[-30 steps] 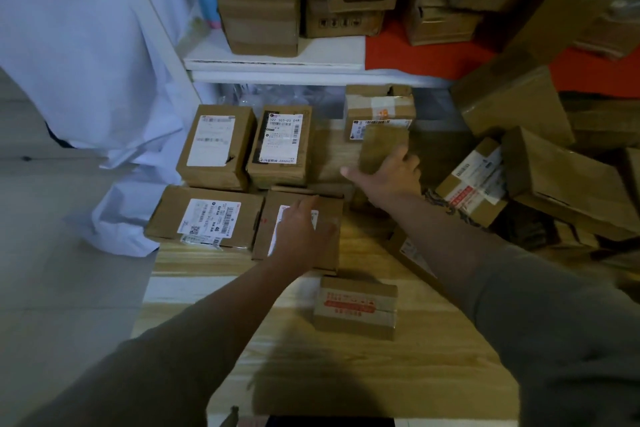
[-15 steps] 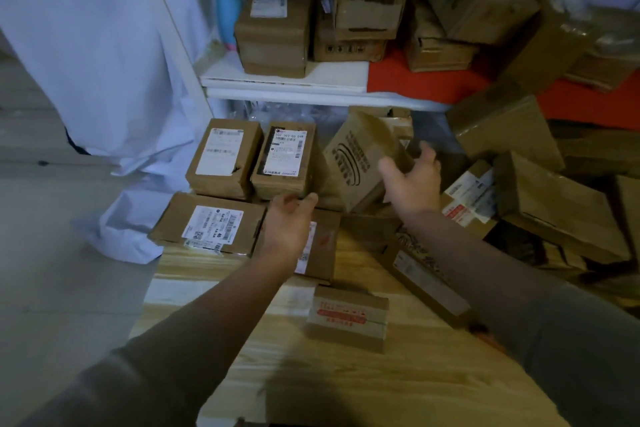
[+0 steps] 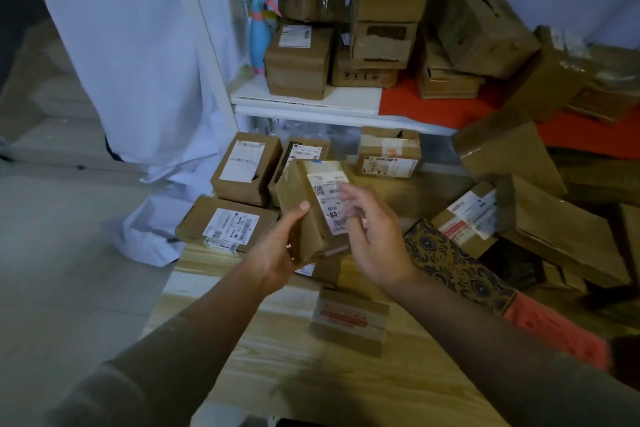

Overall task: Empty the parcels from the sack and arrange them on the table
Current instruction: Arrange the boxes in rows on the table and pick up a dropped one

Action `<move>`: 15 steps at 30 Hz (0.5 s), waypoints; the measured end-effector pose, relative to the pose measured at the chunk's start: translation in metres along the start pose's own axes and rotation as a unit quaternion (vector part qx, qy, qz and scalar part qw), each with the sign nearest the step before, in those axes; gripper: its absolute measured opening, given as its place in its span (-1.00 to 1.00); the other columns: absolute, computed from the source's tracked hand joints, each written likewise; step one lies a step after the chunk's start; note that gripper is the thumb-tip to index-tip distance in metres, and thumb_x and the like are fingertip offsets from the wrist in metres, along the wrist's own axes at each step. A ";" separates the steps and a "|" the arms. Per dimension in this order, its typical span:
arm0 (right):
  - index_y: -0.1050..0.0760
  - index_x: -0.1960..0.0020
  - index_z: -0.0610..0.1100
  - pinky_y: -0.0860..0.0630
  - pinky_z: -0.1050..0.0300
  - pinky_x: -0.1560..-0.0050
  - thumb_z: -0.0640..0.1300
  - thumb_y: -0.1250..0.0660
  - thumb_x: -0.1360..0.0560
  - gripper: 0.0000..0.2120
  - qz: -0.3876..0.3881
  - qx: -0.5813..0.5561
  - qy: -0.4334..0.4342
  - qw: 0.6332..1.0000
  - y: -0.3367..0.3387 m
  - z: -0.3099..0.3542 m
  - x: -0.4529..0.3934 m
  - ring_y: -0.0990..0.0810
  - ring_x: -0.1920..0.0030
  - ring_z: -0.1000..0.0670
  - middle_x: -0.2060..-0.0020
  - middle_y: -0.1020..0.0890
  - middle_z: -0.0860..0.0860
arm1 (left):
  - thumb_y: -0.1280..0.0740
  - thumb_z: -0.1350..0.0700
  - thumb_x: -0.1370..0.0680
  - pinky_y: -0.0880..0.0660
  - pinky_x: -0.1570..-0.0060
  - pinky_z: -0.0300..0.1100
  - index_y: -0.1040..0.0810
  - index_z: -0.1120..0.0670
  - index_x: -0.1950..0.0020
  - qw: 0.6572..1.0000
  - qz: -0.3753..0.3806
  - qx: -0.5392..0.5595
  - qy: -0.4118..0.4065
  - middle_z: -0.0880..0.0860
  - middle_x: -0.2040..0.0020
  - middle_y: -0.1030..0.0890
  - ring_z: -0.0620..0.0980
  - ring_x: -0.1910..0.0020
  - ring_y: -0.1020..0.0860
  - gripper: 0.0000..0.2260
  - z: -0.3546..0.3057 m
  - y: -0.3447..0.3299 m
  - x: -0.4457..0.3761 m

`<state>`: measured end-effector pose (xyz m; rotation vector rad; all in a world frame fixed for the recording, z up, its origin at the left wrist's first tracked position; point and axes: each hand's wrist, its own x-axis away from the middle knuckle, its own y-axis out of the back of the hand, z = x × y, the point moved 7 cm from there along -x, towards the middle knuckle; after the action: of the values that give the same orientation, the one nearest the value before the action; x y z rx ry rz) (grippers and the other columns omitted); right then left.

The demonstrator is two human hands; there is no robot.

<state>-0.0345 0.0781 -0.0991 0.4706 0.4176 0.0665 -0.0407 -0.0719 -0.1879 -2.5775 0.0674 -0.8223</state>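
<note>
**Ana:** Above the near left part of the wooden table (image 3: 311,388), where was the parcel being held?

**Ben:** A small brown parcel (image 3: 304,215) was up in the air between both hands, tilted, its white label (image 3: 329,198) turned toward the camera. That tilt probably served to bring the label face up before it was set down.

**Ana:** How did the hands grip it?

**Ben:** The left hand (image 3: 280,253) was clamped on its lower left side, thumb pressed on the front face, fingers hidden behind. The right hand (image 3: 374,236) had its fingers spread apart and blurred; they lay over the label, but whether they touched it I could not tell.

**Ana:** What lay beneath?

**Ben:** Parcels sat in a row at the far left edge, labels upward: a tall box (image 3: 246,168) and another beside it (image 3: 304,156), with a flat parcel (image 3: 225,224) in front. That suggested an orderly grid with labels readable. A taped box with red print (image 3: 349,321) sat alone nearer the person.

**Ana:** And the sack?

**Ben:** I could not make one out. To the right, a loose pile of boxes (image 3: 540,211) lay jumbled against a patterned box (image 3: 457,263), seemingly unsorted. A shelf (image 3: 304,104) behind held more cartons and a blue spray bottle (image 3: 261,28)
</note>
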 end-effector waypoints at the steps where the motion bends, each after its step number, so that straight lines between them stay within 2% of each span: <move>1: -0.38 -0.43 -0.10 -0.58 0.01 -0.17 -0.23 -0.23 -0.59 -0.60 -0.019 0.007 -0.035 0.999 0.002 -0.008 -0.002 -0.50 -0.19 0.05 -0.23 -0.45 0.01 | -0.53 -0.18 -0.31 -0.54 -0.21 0.13 -0.49 0.05 -0.37 1.000 -0.026 0.004 -0.007 0.15 -0.28 -0.60 0.14 -0.25 -0.58 -0.31 0.001 0.010 0.003; 3: -0.30 -0.48 -0.07 -0.49 0.13 -0.28 -0.22 -0.30 -0.58 -0.51 -0.022 0.007 -0.131 0.991 0.002 -0.024 -0.007 -0.42 -0.28 0.07 -0.31 -0.38 0.01 | -0.46 -0.22 -0.34 -0.57 -0.13 0.08 -0.49 0.04 -0.37 0.999 -0.030 -0.016 -0.028 0.12 -0.26 -0.62 0.12 -0.23 -0.60 -0.34 0.000 0.019 0.009; 6: -0.32 -0.48 -0.08 -0.45 0.33 -0.15 -0.13 -0.36 -0.57 -0.49 0.053 -0.071 -0.243 0.966 -0.013 -0.046 -0.003 -0.45 -0.26 0.10 -0.28 -0.46 0.06 | -0.45 -0.35 -0.31 -0.59 -0.11 0.09 -0.50 -0.01 -0.36 0.995 -0.036 -0.086 -0.027 0.09 -0.23 -0.64 0.10 -0.18 -0.63 -0.29 0.005 0.025 0.020; 8: -0.44 -0.39 -0.05 -0.51 0.20 -0.21 -0.12 -0.43 -0.52 -0.55 0.097 -0.064 -0.224 0.968 -0.023 -0.044 0.003 -0.51 -0.25 0.09 -0.23 -0.55 0.08 | -0.48 -0.38 -0.27 -0.60 -0.10 0.10 -0.50 -0.02 -0.35 0.993 -0.050 -0.102 -0.013 0.10 -0.23 -0.63 0.11 -0.16 -0.64 -0.24 0.013 0.030 0.025; 10: -0.55 -0.28 -0.04 -0.51 0.10 -0.29 -0.15 -0.46 -0.49 -0.64 0.126 -0.041 -0.164 0.978 -0.034 -0.034 0.009 -0.53 -0.25 0.10 -0.23 -0.56 0.09 | -0.50 -0.34 -0.26 -0.62 -0.08 0.07 -0.53 -0.03 -0.31 0.992 -0.061 -0.111 -0.018 0.08 -0.20 -0.64 0.10 -0.16 -0.63 -0.29 0.018 0.032 0.029; 12: -0.60 -0.22 -0.05 -0.51 0.18 -0.27 -0.19 -0.46 -0.49 -0.70 0.151 -0.028 -0.103 0.983 -0.048 -0.020 0.013 -0.54 -0.24 0.12 -0.20 -0.56 0.11 | -0.53 -0.24 -0.28 -0.63 0.04 -0.03 -0.53 -0.03 -0.28 0.989 -0.075 -0.126 -0.026 0.06 -0.16 -0.65 0.06 -0.13 -0.63 -0.37 0.020 0.033 0.033; 15: -0.59 -0.22 0.02 -0.51 0.22 -0.23 -0.23 -0.42 -0.51 -0.68 0.179 -0.026 -0.110 0.977 -0.066 -0.013 0.017 -0.53 -0.21 0.16 -0.19 -0.56 0.15 | -0.53 -0.06 -0.36 -0.57 0.17 -0.12 -0.54 0.02 -0.26 0.985 -0.108 -0.136 -0.014 0.09 -0.11 -0.67 0.05 -0.06 -0.64 -0.50 0.021 0.048 0.040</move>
<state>-0.0261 0.0281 -0.1461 0.4917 0.1089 0.3691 0.0084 -0.1140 -0.2018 -2.8902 -0.1180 -0.9095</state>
